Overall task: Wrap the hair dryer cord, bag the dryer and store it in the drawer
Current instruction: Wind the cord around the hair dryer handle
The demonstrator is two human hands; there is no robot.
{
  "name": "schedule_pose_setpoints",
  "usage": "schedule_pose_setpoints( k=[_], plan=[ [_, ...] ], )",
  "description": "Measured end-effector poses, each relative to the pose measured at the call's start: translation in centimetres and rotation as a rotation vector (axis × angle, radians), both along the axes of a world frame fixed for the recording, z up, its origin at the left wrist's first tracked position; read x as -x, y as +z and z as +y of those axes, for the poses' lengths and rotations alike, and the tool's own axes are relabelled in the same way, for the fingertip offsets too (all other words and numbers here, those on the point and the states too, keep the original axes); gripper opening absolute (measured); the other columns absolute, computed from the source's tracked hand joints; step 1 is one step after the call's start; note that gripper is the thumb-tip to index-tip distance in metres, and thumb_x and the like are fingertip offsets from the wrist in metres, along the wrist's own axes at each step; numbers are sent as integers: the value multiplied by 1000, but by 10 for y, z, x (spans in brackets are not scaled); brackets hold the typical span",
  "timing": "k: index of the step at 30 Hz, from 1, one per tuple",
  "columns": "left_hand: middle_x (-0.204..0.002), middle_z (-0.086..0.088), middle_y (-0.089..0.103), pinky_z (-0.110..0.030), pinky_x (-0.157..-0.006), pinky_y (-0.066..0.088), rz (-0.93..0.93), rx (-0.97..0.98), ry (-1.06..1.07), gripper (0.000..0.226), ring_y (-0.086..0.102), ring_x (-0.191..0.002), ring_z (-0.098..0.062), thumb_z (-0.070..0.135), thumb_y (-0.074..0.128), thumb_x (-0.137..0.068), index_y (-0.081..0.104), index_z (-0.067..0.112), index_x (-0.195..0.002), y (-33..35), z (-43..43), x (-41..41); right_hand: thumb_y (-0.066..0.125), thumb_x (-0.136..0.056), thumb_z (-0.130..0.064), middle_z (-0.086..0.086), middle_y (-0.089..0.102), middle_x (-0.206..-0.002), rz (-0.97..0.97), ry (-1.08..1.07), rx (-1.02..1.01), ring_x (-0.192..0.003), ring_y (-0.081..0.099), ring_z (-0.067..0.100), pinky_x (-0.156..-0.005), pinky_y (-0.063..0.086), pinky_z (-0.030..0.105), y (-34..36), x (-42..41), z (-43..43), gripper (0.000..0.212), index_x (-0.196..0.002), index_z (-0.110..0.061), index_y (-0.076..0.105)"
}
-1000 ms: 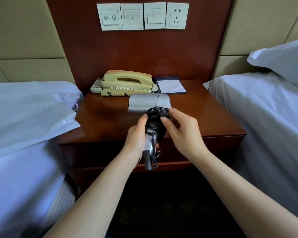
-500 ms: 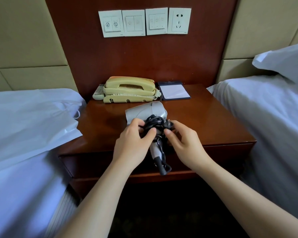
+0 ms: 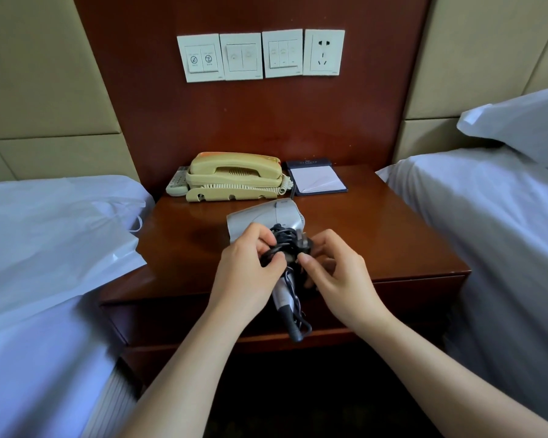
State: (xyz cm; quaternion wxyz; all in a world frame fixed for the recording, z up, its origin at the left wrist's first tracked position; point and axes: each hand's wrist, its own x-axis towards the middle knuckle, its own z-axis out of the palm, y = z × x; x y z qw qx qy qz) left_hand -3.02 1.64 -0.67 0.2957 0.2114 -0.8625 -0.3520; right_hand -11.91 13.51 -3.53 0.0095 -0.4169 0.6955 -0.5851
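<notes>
Drawer: the closed dark wooden drawer front [image 3: 408,301] sits just under the front edge of the red-brown wooden nightstand [image 3: 377,235].
Left hand: the left hand [image 3: 244,276] has its fingers curled round the coil and the top of the handle, with the thumb pressing the loops down.
Right hand: the right hand [image 3: 339,279] pinches the loose end of the coil between thumb and forefinger.
Cord: the black cord [image 3: 282,245] is bunched where handle meets barrel. One slack loop hangs by the butt of the handle.
Dryer: the silver-grey plastic hair dryer [image 3: 260,216] is held over the front middle of the top, handle jutting past the front edge. I cannot tell whether the barrel rests on the wood.
Step, as I judge it: securing the last turn of the wrap.
Doing it well: keep the left thumb on the coil, tuck the end under a loop, take up the hanging slack, and avoid kinking it at the plug.
Bag: a white flat bag [image 3: 60,241] with loop handles lies on the white-sheeted bed [image 3: 29,358], one corner over the left edge.
Back edge: a cream corded telephone [image 3: 234,181] with a grey remote [image 3: 176,183] beside it, and a white notepad in a dark folder [image 3: 318,181].
Wall: white switch plates [image 3: 241,56].
In the way: the handle hangs before the drawer and must lift aside.
</notes>
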Motion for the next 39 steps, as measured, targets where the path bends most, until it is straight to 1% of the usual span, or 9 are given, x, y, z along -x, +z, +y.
schedule_pose_setpoints(
  k=[4,9,12,16,21,24,28,32,39],
  plan=[
    [-71,14,58,-3,-62,38,32,20,6,8,53,-68,7,12,61,-86,62,19,-82,0,-1,2,61,-89,-16,-19,63,-83,34,71,-14,-55,61,11,-56,47,20,5,0,8,22,-88,-36,52],
    [-69,16,58,-2,-61,38,30,9,17,12,53,-67,9,14,58,-90,65,16,-80,0,-2,5,61,-88,-21,-9,63,-76,177,58,-205,-54,63,10,-59,49,21,7,3,13,12,-88,-30,53],
    [-73,14,63,-4,-62,39,33,-81,30,17,58,-73,2,16,58,-89,64,23,-75,1,-4,6,59,-89,-26,-7,63,-70,247,38,-318,-54,64,7,-56,43,15,11,4,14,18,-78,-29,45],
    [-74,7,66,-11,-66,44,71,-240,15,19,61,-76,-4,15,56,-90,67,20,-75,4,1,6,58,-90,-27,-5,63,-68,278,20,-306,-56,60,9,-58,44,23,11,2,13,10,-84,-22,52],
    [-66,4,66,-11,-61,44,165,-357,-7,22,59,-64,-2,13,54,-91,70,9,-76,9,2,5,64,-87,-18,-14,55,-58,63,82,-111,-53,52,2,-55,39,10,12,-8,4,11,-85,-27,58],
    [-56,10,64,-8,-58,44,180,-455,-40,17,58,-56,6,18,63,-87,71,11,-74,12,2,2,67,-84,-17,-6,60,-60,-37,82,-107,-53,58,6,-54,47,20,12,-7,3,14,-75,-20,57],
    [-70,7,70,-14,-68,49,111,-289,-52,15,64,-68,0,11,67,-81,70,23,-73,8,2,0,71,-81,-20,1,62,-62,-49,20,-167,-54,59,11,-55,47,24,11,-6,3,23,-68,-22,53],
    [-74,11,68,-4,-63,41,98,-62,-53,9,61,-76,3,11,64,-83,70,18,-82,8,1,-2,71,-80,-20,1,64,-62,-57,-34,-171,-51,62,11,-54,49,23,12,-9,0,24,-67,-21,51],
    [-74,15,66,-4,-65,41,133,20,-111,10,60,-76,4,7,65,-82,70,16,-79,13,6,-3,72,-78,-27,1,60,-56,-38,-160,-217,-52,58,18,-55,45,31,19,-6,-2,30,-62,-19,48]
  ],
)
